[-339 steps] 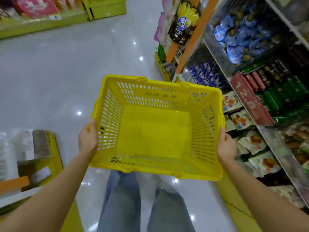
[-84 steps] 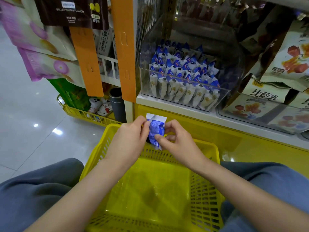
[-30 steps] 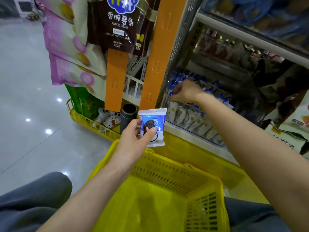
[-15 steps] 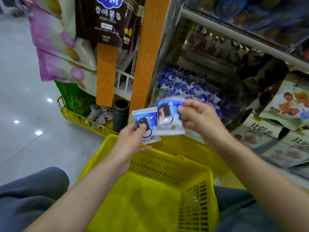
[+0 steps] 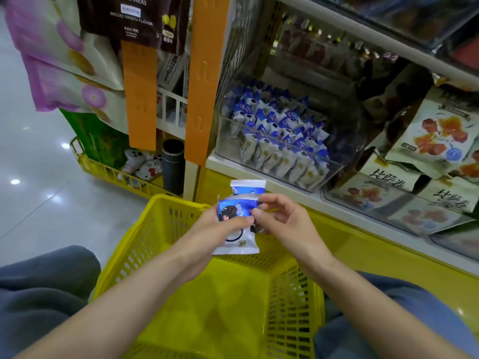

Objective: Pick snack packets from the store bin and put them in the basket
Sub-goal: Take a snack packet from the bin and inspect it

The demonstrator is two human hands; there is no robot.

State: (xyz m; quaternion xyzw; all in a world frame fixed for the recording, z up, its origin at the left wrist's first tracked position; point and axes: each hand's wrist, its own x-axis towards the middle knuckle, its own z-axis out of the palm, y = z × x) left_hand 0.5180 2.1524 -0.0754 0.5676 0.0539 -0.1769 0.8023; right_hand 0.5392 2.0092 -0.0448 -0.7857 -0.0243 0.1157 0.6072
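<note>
2 blue-and-white snack packets [image 5: 238, 211] sit overlapped in the person's hands, just above the far rim of the yellow basket [image 5: 166, 203] and apart from it. The left grip [image 5: 217, 227] pinches the front packet, thumb laid across its printed face. The right grip [image 5: 287, 228] is curled, fingertips nipping the packets' right edge. The rear packet's white top pokes up behind the front one. The basket rests between 2 knees in grey-blue trousers [image 5: 44, 283]. Beyond it, on the lowest shelf, stands the clear store bin [image 5: 228, 141] - rows of matching packets [image 5: 280, 130] upright inside. Pale snack bags [image 5: 440, 136] are stacked just right of the bin.
</note>
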